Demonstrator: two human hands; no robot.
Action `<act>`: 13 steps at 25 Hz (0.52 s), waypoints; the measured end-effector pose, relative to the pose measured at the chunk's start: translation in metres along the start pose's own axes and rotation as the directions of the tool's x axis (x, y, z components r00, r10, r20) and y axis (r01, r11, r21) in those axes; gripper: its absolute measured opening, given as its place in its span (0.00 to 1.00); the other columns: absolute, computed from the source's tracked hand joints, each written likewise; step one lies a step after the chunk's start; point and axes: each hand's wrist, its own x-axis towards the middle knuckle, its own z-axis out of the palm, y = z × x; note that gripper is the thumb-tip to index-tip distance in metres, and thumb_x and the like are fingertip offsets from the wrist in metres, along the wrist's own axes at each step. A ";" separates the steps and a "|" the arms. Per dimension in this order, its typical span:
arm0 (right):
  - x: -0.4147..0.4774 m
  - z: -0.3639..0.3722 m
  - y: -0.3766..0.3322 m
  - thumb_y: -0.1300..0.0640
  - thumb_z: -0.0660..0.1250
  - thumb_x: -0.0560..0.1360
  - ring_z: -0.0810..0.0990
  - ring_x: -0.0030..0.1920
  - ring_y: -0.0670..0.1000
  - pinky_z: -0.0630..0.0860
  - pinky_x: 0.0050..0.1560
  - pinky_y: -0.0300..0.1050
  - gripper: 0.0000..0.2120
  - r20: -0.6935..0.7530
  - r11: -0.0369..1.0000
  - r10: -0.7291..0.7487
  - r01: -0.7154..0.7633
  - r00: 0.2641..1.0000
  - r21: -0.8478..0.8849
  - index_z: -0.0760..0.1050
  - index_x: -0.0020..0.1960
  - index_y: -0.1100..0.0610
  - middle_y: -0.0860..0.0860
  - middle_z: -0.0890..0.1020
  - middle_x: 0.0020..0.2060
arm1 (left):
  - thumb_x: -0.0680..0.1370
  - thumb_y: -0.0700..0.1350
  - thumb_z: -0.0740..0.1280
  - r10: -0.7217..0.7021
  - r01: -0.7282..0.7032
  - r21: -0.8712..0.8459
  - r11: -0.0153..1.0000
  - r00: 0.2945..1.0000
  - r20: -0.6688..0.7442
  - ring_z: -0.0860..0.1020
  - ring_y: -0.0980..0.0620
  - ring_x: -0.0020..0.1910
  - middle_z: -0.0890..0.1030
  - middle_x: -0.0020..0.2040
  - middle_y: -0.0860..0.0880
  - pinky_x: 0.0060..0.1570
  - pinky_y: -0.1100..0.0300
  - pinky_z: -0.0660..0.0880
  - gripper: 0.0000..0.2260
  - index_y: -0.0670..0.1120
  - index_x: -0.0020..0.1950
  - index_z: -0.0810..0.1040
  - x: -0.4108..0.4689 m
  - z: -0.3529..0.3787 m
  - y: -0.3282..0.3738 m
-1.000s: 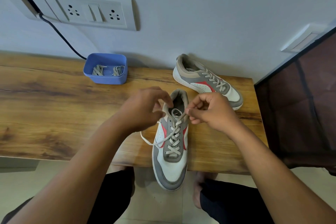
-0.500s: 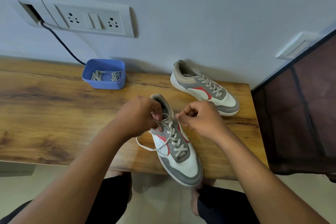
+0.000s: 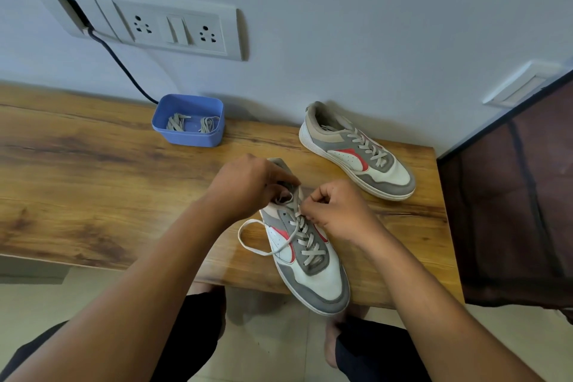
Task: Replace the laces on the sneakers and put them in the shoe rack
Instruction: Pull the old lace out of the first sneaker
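while spare laces (image 3: 177, 123) lay in the blue tub (image 3: 189, 136) beyond the left hand (image 3: 248, 186), that hand gripped the top of the near sneaker (image 3: 313, 270), the right hand (image 3: 338, 211) pinched its lace (image 3: 240, 237); beyond it, the far sneaker (image 3: 356, 152) looked laced; racking remained.

Black legwear (image 3: 198, 326) is worn; forearms (image 3: 139, 288) and feet (image 3: 331, 346) bare.

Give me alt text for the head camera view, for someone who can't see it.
A left hand and a right hand pinch the lace at the top eyelets of a grey-and-white sneaker on a wooden table. Behind sit a second laced sneaker and a blue tub holding loose laces.
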 end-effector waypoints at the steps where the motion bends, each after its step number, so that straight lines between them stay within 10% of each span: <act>1: -0.002 -0.003 0.002 0.55 0.74 0.72 0.86 0.38 0.55 0.84 0.47 0.61 0.09 0.010 1.000 0.014 -0.014 1.000 0.021 0.84 0.36 0.57 0.53 0.86 0.33 | 0.77 0.51 0.72 -0.018 0.018 -0.003 1.000 1.000 -0.018 0.82 0.57 0.44 0.85 0.47 0.63 0.40 0.56 0.78 0.12 0.64 0.59 0.84 0.000 0.002 -0.001; 13: -0.008 -0.015 0.005 0.57 0.75 0.73 0.88 0.39 0.55 0.86 0.50 0.59 0.03 -0.018 0.999 -0.008 0.009 1.000 0.045 0.84 0.41 0.54 0.52 0.87 0.34 | 0.76 0.48 0.75 0.024 -0.024 -0.109 0.994 1.000 -0.003 0.81 0.64 0.41 0.81 0.43 0.70 0.42 0.58 0.78 0.11 0.61 0.55 0.86 0.004 -0.001 -0.005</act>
